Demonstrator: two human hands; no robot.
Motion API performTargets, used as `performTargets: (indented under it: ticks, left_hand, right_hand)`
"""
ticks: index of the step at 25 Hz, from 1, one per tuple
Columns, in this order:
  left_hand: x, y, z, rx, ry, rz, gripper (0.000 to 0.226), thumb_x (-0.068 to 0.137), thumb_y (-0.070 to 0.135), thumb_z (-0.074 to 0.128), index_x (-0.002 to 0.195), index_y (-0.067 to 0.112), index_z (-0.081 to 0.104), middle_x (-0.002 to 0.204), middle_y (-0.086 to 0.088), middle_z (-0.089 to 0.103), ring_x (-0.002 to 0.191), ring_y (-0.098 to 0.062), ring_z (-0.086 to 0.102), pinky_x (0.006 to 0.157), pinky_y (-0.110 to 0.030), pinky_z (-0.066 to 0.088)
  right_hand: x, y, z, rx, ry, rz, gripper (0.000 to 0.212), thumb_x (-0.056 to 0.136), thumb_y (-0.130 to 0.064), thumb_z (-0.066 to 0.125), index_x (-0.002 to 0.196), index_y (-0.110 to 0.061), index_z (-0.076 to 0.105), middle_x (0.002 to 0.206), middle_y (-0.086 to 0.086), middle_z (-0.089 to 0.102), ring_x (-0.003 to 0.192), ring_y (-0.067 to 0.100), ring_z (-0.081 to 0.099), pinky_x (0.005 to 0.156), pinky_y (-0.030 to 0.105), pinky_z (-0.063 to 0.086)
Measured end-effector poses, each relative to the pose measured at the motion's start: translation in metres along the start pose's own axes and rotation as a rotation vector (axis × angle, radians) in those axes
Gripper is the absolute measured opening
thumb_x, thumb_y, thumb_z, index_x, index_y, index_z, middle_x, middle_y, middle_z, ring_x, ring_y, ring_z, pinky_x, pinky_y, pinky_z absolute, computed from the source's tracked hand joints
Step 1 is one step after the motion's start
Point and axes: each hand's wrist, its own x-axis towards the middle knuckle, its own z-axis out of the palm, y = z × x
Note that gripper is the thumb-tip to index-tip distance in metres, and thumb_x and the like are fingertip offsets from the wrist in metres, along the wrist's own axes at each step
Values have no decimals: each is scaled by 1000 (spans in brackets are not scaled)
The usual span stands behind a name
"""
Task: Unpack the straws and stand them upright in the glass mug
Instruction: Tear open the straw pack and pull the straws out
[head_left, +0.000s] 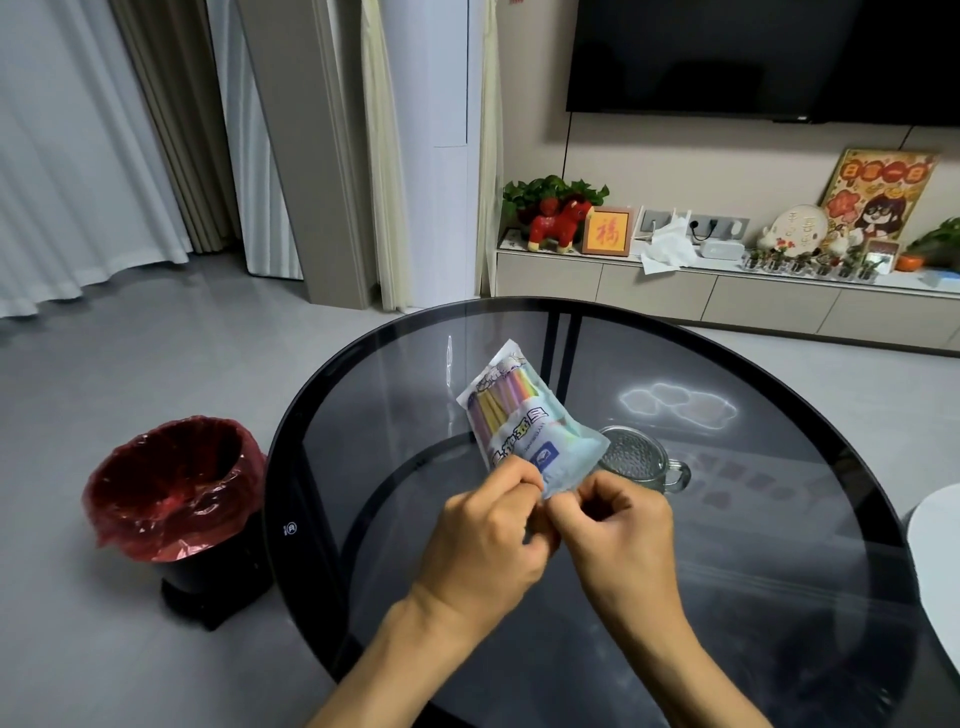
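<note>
The packet of straws (524, 421) is held up in the air over the round dark glass bench (779, 519), tilted so its far end leans away and to the left. Through the clear plastic the pastel straws (501, 397) show, yellow, pink and purple, lying along the length of the packet. Both hands meet at its near bottom edge. The left hand (485, 540) has its grip pinching the lower left corner of the packet, fingers curled in. The right hand (618, 535) has its grip pinching the same edge just beside it, thumb and fingertips pressed onto the plastic. The two hands touch each other there.

Just behind the packet and a little to the right, the glass mug (641, 462) stands upright on the bench, its handle pointing right.

On the floor to the left of the bench sits a black bin (176, 499) lined with a red bag.
</note>
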Motion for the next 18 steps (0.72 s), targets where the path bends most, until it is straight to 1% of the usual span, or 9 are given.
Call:
performTargets:
  ticks: [2, 4, 6, 8, 10, 12, 15, 17, 18]
  left_hand:
    - [10, -9, -2, -20, 121, -109, 4, 69, 7, 61, 65, 7, 62, 79, 2, 64, 53, -19, 57, 45, -32, 50]
    - [18, -19, -11, -14, 247, -165, 6, 71, 4, 63, 66, 6, 64, 80, 1, 65, 54, -17, 58, 48, -32, 52]
    - [15, -19, -15, 153, 232, 29, 6, 73, 2, 64, 69, 7, 66, 83, 0, 68, 59, -17, 62, 54, -29, 53]
    - [6, -13, -12, 226, 137, 253, 8, 75, 1, 62, 71, 7, 68, 84, -2, 70, 64, -17, 65, 57, -28, 54]
    - [3, -12, -9, 233, 95, 324, 8, 78, 4, 63, 75, 8, 69, 86, -1, 71, 68, -16, 66, 60, -28, 55]
    - [4, -17, -9, 228, 12, 252, 7, 83, 9, 64, 88, 12, 68, 99, 0, 71, 83, -16, 67, 69, -28, 56]
    - [-2, -25, -7, 105, -333, 113, 50, 81, 4, 57, 128, 21, 48, 138, 5, 49, 127, -11, 47, 102, -29, 44]
    - [-2, -23, -8, -196, -449, -62, 71, 78, 0, 54, 141, 26, 35, 149, 11, 36, 139, -5, 32, 113, -26, 32]
    - [1, -19, -11, -441, -409, -250, 74, 76, 2, 55, 143, 27, 34, 148, 13, 38, 137, -2, 36, 111, -26, 35]
  right_hand:
    - [-4, 1, 5, 69, 13, 70, 30, 62, -9, 64, 48, -3, 38, 46, -3, 33, 50, 7, 30, 47, 27, 36]
    - [-10, 1, 13, 253, -72, 226, 26, 63, -9, 61, 48, -6, 40, 48, 2, 37, 51, 14, 40, 53, 36, 48]
    - [-11, 2, 15, 329, -144, 356, 11, 65, -17, 62, 63, -9, 54, 57, 3, 56, 58, 22, 58, 58, 38, 55]
    - [-4, 5, 6, 143, -14, 234, 28, 68, -26, 68, 94, -21, 58, 84, -5, 69, 75, 18, 66, 64, 36, 56]
    - [5, 6, -6, -223, 55, -73, 30, 76, -18, 69, 101, -28, 57, 87, -8, 70, 74, 16, 66, 62, 32, 51]
    - [7, 7, -6, -456, 87, -231, 13, 84, -11, 65, 89, -23, 63, 67, 0, 70, 61, 27, 63, 53, 33, 46]
    - [4, 9, 4, -434, 158, -155, 9, 88, -14, 61, 82, -19, 65, 60, 6, 68, 58, 32, 62, 52, 37, 47]
    - [4, 11, 5, -394, 111, -125, 10, 84, -11, 61, 82, -19, 67, 66, 1, 71, 60, 23, 64, 57, 35, 50]
    - [7, 14, 3, -308, 40, -65, 10, 80, -10, 62, 82, -17, 69, 73, -4, 73, 65, 16, 66, 63, 32, 52]
